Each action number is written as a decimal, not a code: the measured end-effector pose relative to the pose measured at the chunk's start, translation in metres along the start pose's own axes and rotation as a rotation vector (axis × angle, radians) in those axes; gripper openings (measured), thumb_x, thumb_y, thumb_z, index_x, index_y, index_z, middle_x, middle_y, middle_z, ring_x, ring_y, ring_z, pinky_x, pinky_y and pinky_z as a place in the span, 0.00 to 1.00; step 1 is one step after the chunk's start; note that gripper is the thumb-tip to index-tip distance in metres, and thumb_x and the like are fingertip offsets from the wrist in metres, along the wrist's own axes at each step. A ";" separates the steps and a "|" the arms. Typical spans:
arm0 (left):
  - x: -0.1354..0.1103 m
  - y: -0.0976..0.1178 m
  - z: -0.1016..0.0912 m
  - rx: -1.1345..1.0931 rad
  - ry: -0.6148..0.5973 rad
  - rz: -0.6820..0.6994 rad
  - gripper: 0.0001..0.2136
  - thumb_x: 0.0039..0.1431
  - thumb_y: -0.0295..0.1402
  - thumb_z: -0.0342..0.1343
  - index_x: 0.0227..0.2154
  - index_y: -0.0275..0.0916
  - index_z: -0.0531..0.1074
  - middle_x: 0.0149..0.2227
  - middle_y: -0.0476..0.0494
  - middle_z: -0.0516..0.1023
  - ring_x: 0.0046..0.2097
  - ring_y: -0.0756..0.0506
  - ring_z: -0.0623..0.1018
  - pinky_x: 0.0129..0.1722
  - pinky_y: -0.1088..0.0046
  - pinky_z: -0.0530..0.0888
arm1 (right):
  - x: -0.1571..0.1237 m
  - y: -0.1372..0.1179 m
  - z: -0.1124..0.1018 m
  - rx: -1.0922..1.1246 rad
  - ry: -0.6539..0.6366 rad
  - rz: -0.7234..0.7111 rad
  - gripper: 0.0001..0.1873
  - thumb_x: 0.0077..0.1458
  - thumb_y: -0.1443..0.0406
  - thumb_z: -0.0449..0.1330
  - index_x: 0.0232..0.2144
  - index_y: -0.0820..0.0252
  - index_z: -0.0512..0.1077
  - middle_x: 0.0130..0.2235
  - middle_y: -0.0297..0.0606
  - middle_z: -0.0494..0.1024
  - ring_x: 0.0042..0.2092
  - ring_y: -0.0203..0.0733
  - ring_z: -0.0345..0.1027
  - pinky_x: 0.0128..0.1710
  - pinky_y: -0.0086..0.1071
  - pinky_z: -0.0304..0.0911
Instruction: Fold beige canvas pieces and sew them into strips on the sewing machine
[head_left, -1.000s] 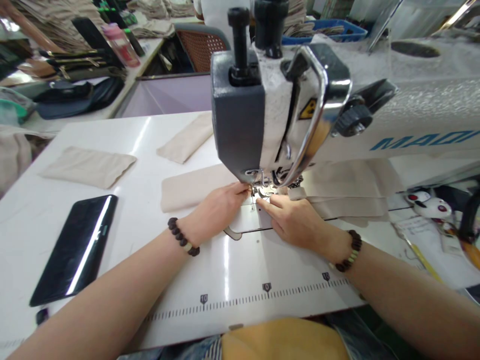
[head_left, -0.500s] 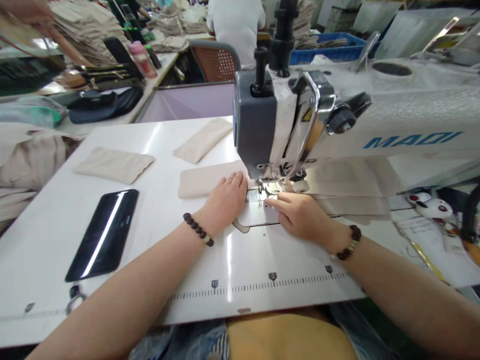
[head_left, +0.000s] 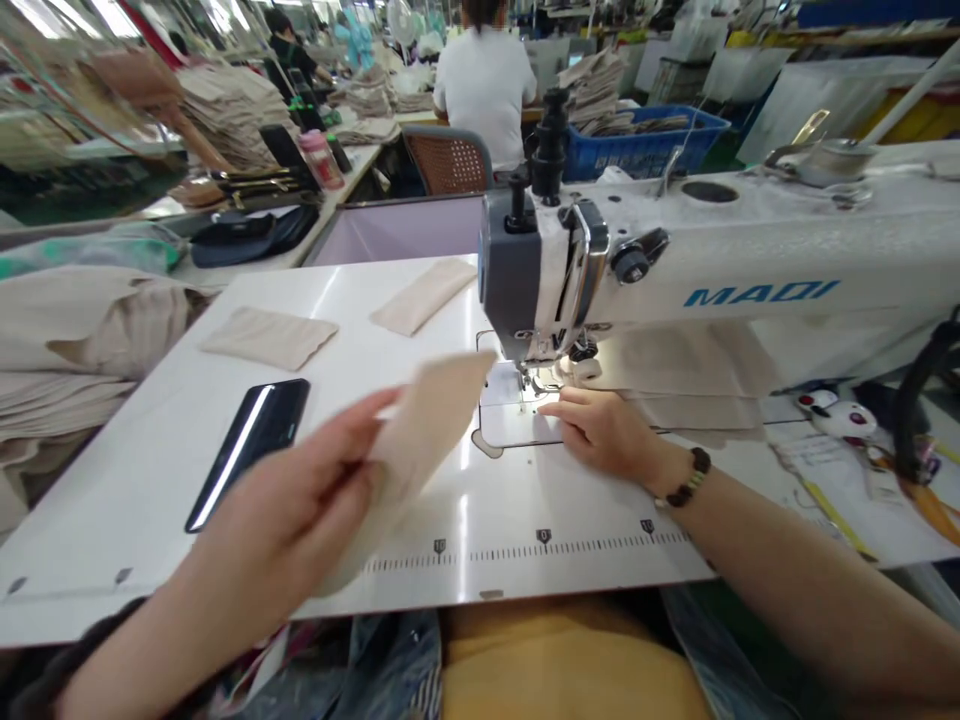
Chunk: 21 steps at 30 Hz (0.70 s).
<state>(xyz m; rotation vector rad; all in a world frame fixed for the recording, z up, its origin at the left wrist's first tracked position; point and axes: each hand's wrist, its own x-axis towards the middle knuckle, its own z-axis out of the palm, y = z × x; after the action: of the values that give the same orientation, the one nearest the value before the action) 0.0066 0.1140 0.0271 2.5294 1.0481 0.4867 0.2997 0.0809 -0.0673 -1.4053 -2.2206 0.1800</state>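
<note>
A beige fabric piece (head_left: 431, 415) is gripped in my left hand (head_left: 300, 500), lifted off the white table and smeared by motion. My right hand (head_left: 611, 430) rests beside the needle plate (head_left: 517, 425) of the sewing machine (head_left: 517, 270), fingers stretched toward the presser foot (head_left: 541, 382). I see nothing in that hand. Two more beige fabric pieces, one at the left (head_left: 270, 338) and one farther back (head_left: 424, 295), lie flat on the table. Behind my right hand, larger beige panels (head_left: 675, 370) lie under the machine arm.
A black phone (head_left: 251, 450) lies left on the table. Stacked beige cloth (head_left: 67, 370) borders the left edge. At right are a white mouse-like object (head_left: 836, 412) and papers. Farther back are a blue crate (head_left: 645, 140), a chair (head_left: 450, 160) and a person in white (head_left: 487, 90).
My left hand has lifted the fabric piece from beside the needle and brought it left and toward me. My right hand stays by the needle plate. The camera view has tilted up somewhat.
</note>
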 end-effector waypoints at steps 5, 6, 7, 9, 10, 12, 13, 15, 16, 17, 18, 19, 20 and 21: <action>0.032 -0.015 0.017 -0.547 0.106 -0.259 0.22 0.58 0.26 0.40 0.56 0.38 0.55 0.40 0.43 0.75 0.36 0.48 0.77 0.37 0.69 0.77 | -0.001 0.000 -0.001 0.018 -0.013 0.009 0.16 0.50 0.75 0.48 0.37 0.63 0.73 0.28 0.36 0.69 0.30 0.36 0.61 0.30 0.29 0.55; 0.035 -0.022 0.031 -0.534 0.074 -0.258 0.22 0.58 0.26 0.40 0.56 0.36 0.54 0.42 0.40 0.75 0.37 0.47 0.77 0.37 0.67 0.77 | -0.001 0.000 -0.001 0.019 -0.020 0.004 0.16 0.51 0.74 0.48 0.37 0.64 0.73 0.29 0.36 0.69 0.30 0.36 0.61 0.31 0.29 0.55; 0.036 -0.030 0.044 -0.466 0.061 -0.243 0.23 0.58 0.28 0.41 0.57 0.34 0.51 0.45 0.36 0.73 0.39 0.45 0.77 0.38 0.64 0.77 | -0.001 0.000 -0.001 0.018 -0.025 -0.002 0.15 0.51 0.74 0.48 0.37 0.64 0.72 0.29 0.37 0.69 0.30 0.36 0.61 0.31 0.29 0.55; 0.033 -0.041 0.065 -0.163 0.131 -0.130 0.24 0.57 0.29 0.45 0.57 0.32 0.51 0.52 0.28 0.65 0.49 0.39 0.72 0.42 0.57 0.75 | -0.001 0.001 -0.001 0.016 -0.034 -0.009 0.14 0.52 0.74 0.48 0.36 0.64 0.72 0.30 0.38 0.70 0.31 0.37 0.62 0.32 0.29 0.56; 0.029 -0.042 0.071 0.001 0.138 -0.039 0.22 0.58 0.29 0.45 0.56 0.31 0.54 0.55 0.27 0.61 0.54 0.36 0.67 0.47 0.52 0.72 | -0.001 0.001 -0.001 0.014 -0.041 -0.011 0.14 0.53 0.73 0.48 0.36 0.64 0.72 0.31 0.38 0.70 0.32 0.37 0.62 0.33 0.29 0.56; 0.020 -0.037 0.074 0.227 0.083 0.191 0.17 0.59 0.27 0.45 0.51 0.32 0.61 0.56 0.28 0.60 0.58 0.36 0.62 0.51 0.52 0.68 | -0.001 0.001 -0.002 0.010 -0.058 -0.012 0.13 0.53 0.73 0.48 0.35 0.64 0.72 0.31 0.38 0.70 0.31 0.37 0.62 0.32 0.29 0.55; 0.017 -0.030 0.074 0.281 0.017 0.308 0.15 0.60 0.25 0.44 0.49 0.32 0.63 0.55 0.30 0.62 0.57 0.37 0.63 0.52 0.54 0.68 | -0.001 0.001 -0.002 0.009 -0.065 -0.015 0.13 0.53 0.73 0.48 0.35 0.63 0.72 0.31 0.38 0.70 0.31 0.37 0.61 0.32 0.29 0.55; 0.014 -0.013 0.074 0.312 -0.126 0.480 0.13 0.61 0.24 0.43 0.48 0.32 0.65 0.52 0.33 0.66 0.54 0.40 0.67 0.52 0.60 0.70 | 0.000 0.001 -0.001 0.007 -0.072 -0.023 0.13 0.53 0.73 0.48 0.35 0.63 0.71 0.30 0.37 0.69 0.31 0.37 0.61 0.32 0.29 0.54; 0.016 -0.006 0.076 0.316 -0.182 0.518 0.13 0.62 0.25 0.44 0.47 0.31 0.66 0.51 0.34 0.68 0.53 0.41 0.68 0.52 0.62 0.70 | 0.000 0.001 -0.001 0.005 -0.076 -0.027 0.13 0.53 0.72 0.48 0.36 0.63 0.71 0.30 0.37 0.69 0.31 0.37 0.60 0.31 0.30 0.54; 0.019 0.000 0.079 0.319 -0.217 0.529 0.13 0.62 0.26 0.44 0.47 0.30 0.66 0.51 0.33 0.68 0.53 0.42 0.69 0.52 0.62 0.69 | 0.000 0.001 -0.001 0.001 -0.081 -0.032 0.13 0.53 0.72 0.48 0.36 0.63 0.71 0.30 0.37 0.69 0.30 0.37 0.60 0.31 0.30 0.53; 0.024 0.004 0.083 0.319 -0.232 0.526 0.13 0.62 0.28 0.45 0.47 0.30 0.66 0.50 0.33 0.69 0.52 0.41 0.69 0.52 0.62 0.69 | 0.000 0.001 -0.001 -0.004 -0.086 -0.037 0.13 0.53 0.73 0.48 0.36 0.64 0.71 0.29 0.37 0.68 0.30 0.37 0.60 0.31 0.30 0.53; 0.031 0.006 0.088 0.316 -0.235 0.512 0.13 0.62 0.29 0.46 0.47 0.29 0.65 0.50 0.33 0.69 0.53 0.41 0.69 0.53 0.62 0.69 | -0.001 0.000 -0.001 -0.011 -0.091 -0.043 0.13 0.53 0.73 0.48 0.36 0.63 0.71 0.29 0.37 0.68 0.30 0.37 0.59 0.30 0.30 0.52; 0.038 0.006 0.092 0.311 -0.234 0.497 0.13 0.62 0.30 0.46 0.47 0.29 0.65 0.50 0.33 0.68 0.53 0.41 0.68 0.53 0.61 0.68 | -0.001 0.000 -0.001 -0.021 -0.095 -0.049 0.14 0.53 0.73 0.48 0.36 0.63 0.71 0.29 0.37 0.68 0.29 0.37 0.59 0.30 0.30 0.52; 0.046 0.004 0.096 0.303 -0.233 0.486 0.13 0.62 0.30 0.47 0.47 0.29 0.65 0.50 0.33 0.68 0.54 0.41 0.68 0.53 0.61 0.68 | -0.001 0.000 -0.002 -0.032 -0.096 -0.055 0.14 0.52 0.73 0.48 0.36 0.63 0.71 0.29 0.37 0.68 0.29 0.37 0.58 0.30 0.30 0.52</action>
<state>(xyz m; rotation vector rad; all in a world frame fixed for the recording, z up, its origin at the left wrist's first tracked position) 0.0821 0.1258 -0.0475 3.0277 0.4433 0.1508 0.3007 0.0796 -0.0661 -1.3767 -2.3471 0.1977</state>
